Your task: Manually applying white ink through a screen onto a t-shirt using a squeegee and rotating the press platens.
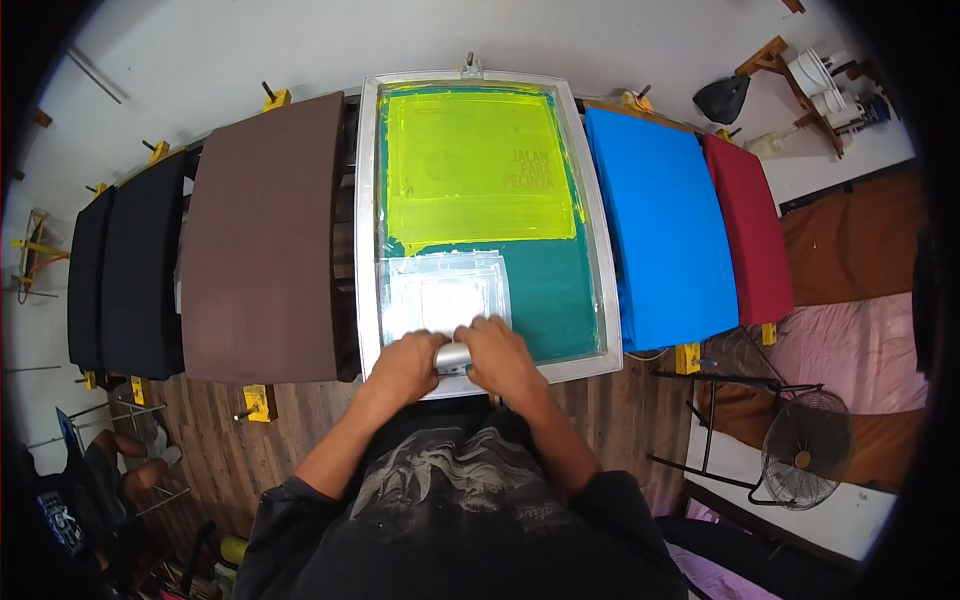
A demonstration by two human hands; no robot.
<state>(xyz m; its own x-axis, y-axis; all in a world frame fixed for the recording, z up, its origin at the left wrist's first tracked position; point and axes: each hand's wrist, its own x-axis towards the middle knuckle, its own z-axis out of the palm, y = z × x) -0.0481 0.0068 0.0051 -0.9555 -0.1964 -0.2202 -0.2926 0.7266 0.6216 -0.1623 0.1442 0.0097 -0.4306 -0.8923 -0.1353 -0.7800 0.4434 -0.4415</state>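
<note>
Head view, taken left to right: farthest out to the left of the fingers stands a black panel (88,285), with a second black panel (142,265) just beside it, nearer the fingers. Below these, well apart from the hands, show a seated person's bare legs (140,462). Next comes a brown panel (262,240), left of the fingers and reaching farther forward than they do; a yellow block (260,403) sticks out at its near edge.

Then the pale frame (368,200) lies under and ahead of the fingers. The left hand (405,362) is curled, its fingers bent and pressed together, gripping the left end of a silver bar (453,356). This bar sits between the two hands, at the frame's near end. White ink (450,295) spreads just ahead of the fingers, and yellow-green ink (450,150) covers the mesh farther beyond. The right hand (497,358) grips the bar's right end, fingers likewise bent and close together; the fingertips are hidden.

Right of the fingers stand a blue panel (665,225) and, farther out, a red panel (750,230). A fan (805,450) is lower and well to their right, near pink cloth (850,350).
</note>
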